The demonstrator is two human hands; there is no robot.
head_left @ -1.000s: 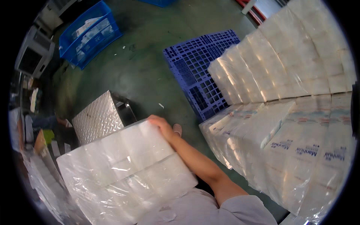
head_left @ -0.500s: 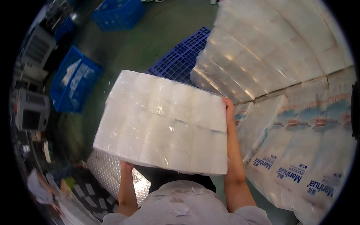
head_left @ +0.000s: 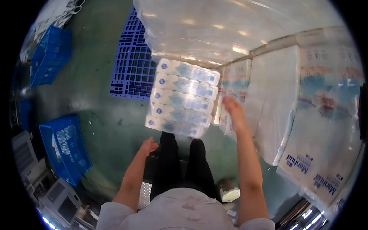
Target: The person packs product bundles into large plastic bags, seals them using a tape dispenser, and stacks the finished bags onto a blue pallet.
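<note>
Looking down, you have the pack of white rolls point(head_left: 182, 97) ahead, beside the blue pallet point(head_left: 132, 57), its longer side seemingly running away from you. Your right hand point(head_left: 234, 112), loosely extended, is nearer, just off its right edge; your left hand point(head_left: 148, 146), part-curled, sits short of its near-left corner. Both are empty.

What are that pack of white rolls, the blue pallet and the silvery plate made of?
Pack of white rolls: seemingly glossy, printed plastic film, judging by its glare; paper inside is only likely. Blue pallet: probably hard moulded plastic, from its even colour and openwork grid. Silvery plate: apparently metal, from its bright, raised pattern.
</note>
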